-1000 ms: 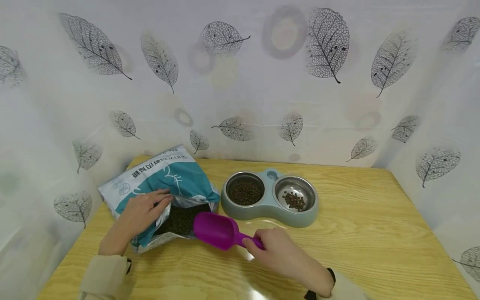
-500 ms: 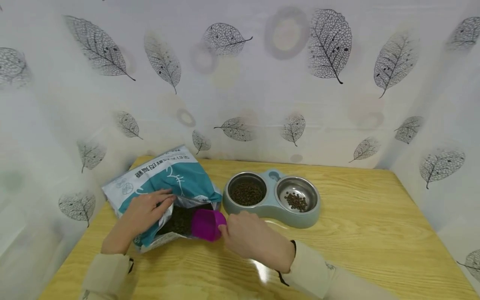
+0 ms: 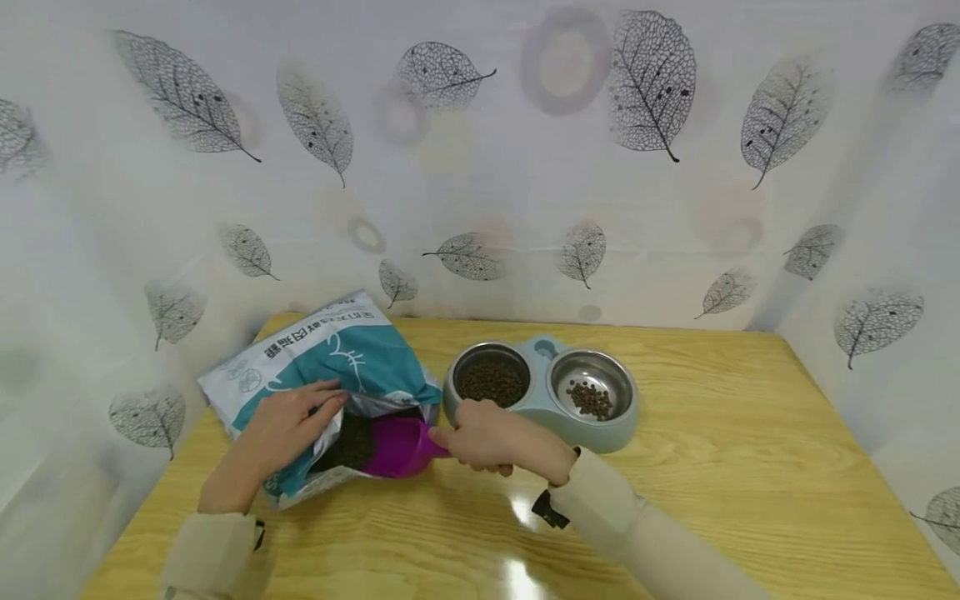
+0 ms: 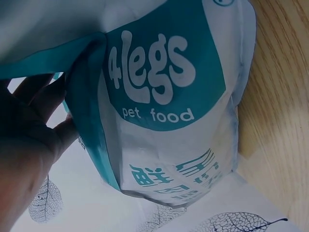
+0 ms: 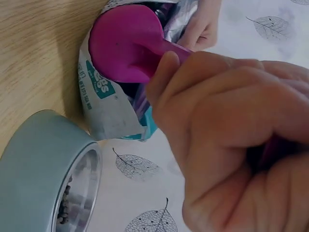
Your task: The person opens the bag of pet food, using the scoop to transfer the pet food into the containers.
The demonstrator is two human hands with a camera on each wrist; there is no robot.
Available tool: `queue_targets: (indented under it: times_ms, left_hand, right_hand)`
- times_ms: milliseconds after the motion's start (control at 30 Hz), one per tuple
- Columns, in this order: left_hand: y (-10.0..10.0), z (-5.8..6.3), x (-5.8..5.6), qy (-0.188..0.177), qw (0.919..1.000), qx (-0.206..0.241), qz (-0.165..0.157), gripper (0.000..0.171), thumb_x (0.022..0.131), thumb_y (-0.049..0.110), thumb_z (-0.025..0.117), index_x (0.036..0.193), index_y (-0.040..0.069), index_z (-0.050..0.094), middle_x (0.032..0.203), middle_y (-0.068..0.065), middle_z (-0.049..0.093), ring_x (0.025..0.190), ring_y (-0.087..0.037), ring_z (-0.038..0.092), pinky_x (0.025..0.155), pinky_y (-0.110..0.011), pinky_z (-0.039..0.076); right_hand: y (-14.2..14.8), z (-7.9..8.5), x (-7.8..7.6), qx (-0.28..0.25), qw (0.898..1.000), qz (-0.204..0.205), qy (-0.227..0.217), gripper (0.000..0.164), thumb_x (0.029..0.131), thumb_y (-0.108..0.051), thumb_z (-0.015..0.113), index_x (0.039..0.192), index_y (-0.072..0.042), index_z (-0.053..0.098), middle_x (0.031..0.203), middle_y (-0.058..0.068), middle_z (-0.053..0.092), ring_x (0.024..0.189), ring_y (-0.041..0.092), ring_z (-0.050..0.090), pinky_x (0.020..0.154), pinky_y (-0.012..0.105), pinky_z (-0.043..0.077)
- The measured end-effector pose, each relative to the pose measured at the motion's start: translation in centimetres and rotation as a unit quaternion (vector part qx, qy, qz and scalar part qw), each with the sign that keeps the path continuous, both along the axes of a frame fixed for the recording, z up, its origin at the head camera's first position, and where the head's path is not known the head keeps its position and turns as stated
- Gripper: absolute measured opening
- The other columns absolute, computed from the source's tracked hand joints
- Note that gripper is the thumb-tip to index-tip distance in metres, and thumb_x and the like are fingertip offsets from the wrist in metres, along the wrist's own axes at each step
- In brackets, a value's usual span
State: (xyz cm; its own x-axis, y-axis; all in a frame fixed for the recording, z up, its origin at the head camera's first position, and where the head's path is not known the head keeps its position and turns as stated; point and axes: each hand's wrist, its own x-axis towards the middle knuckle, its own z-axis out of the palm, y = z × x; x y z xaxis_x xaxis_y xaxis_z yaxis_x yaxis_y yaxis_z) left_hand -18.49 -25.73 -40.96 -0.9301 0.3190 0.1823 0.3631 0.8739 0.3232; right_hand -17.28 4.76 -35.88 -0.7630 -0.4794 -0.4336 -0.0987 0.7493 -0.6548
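Note:
A white and teal pet food bag (image 3: 352, 358) lies on its side at the left of the table, its mouth facing front. My left hand (image 3: 281, 429) grips the bag's upper edge and holds the mouth open; the left wrist view shows the fingers (image 4: 36, 92) tucked behind the folded rim. Dark brown kibble (image 3: 348, 446) shows inside. With my right hand (image 3: 480, 437) I grip the handle of a purple scoop (image 3: 397, 447). The scoop's front end is inside the bag mouth, over the kibble. In the right wrist view the scoop's rounded back (image 5: 123, 43) faces the camera.
A blue-grey double feeder (image 3: 540, 408) stands right of the bag, just behind my right hand. Its left steel bowl holds much kibble (image 3: 491, 383); the right one holds a small pile (image 3: 590, 400). A leaf-print curtain (image 3: 510, 183) borders the wooden table (image 3: 712, 467).
My right hand has moved left and pushed the scoop from the front of the bag into its mouth. The left hand stays on the bag's edge.

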Motion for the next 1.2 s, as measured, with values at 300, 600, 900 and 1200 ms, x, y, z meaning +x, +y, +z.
queue_targets:
  times_ms: [300,600,900,1200]
  left_hand:
    - [-0.1,-0.1,0.0,0.006,1.0,0.003,-0.003,0.035,0.107,0.028,0.053,0.126,0.008,0.074,0.133,-0.017,0.07,0.122,-0.044,0.065,0.099,-0.063,0.052]
    - [0.0,-0.1,0.1,0.008,0.9999,0.006,-0.005,0.036,0.107,0.028,0.052,0.127,0.007,0.074,0.133,-0.017,0.069,0.122,-0.044,0.065,0.098,-0.063,0.052]
    - [0.0,-0.4,0.2,0.015,0.9998,0.011,-0.003,0.035,0.107,0.027,0.053,0.125,0.007,0.074,0.132,-0.018,0.07,0.12,-0.045,0.065,0.097,-0.064,0.053]
    - [-0.1,-0.5,0.1,0.031,0.9995,0.009,-0.008,0.033,0.106,0.026,0.054,0.124,0.007,0.075,0.13,-0.017,0.071,0.118,-0.044,0.067,0.095,-0.062,0.054]
  right_hand:
    - [0.7,0.2,1.3,0.018,0.997,-0.001,0.079,0.055,0.105,-0.041,0.053,0.057,-0.017,0.046,0.053,-0.004,0.043,0.043,0.013,0.044,0.046,0.028,0.042]
    - [3.1,-1.1,1.5,-0.034,0.999,-0.004,0.03,0.057,0.106,-0.046,0.05,0.057,-0.018,0.054,0.048,-0.006,0.042,0.032,0.009,0.037,0.036,0.025,0.035]
    - [5.7,-3.8,1.5,-0.13,0.99,-0.021,-0.04,0.058,0.103,-0.055,0.053,0.076,-0.006,0.07,0.05,-0.004,0.043,0.038,0.008,0.029,0.034,0.021,0.026]
    - [6.9,-5.7,1.4,-0.171,0.984,-0.019,-0.05,0.057,0.104,-0.051,0.054,0.085,0.001,0.07,0.052,-0.005,0.046,0.038,0.006,0.03,0.035,0.019,0.028]
